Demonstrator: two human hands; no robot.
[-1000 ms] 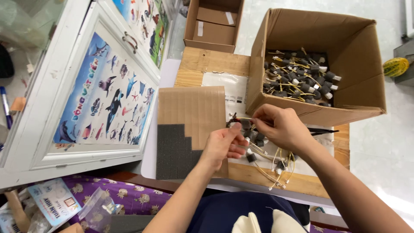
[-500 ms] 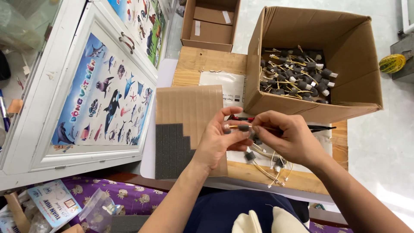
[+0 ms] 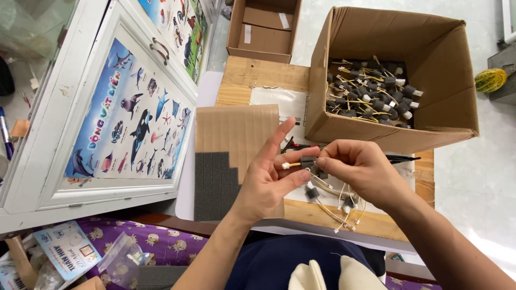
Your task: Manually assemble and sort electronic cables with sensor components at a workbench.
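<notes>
Left hand (image 3: 266, 180) has opened since earlier, index finger now pointing up. Both hands are pinching one small black foam-capped wire piece (image 3: 304, 162) above the wooden board (image 3: 252, 75); right hand (image 3: 363, 169) is hiding its far end. Loose wires (image 3: 336, 207) below are tangling, hard to count.

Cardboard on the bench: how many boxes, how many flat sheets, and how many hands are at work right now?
Open cardboard boxes: 2, the large box of small black wired parts and the empty box behind it
Flat cardboard sheets: 1, the sheet bearing dark foam squares
Hands: 2, left hand and right hand, both on one wired part
Total: 5
</notes>
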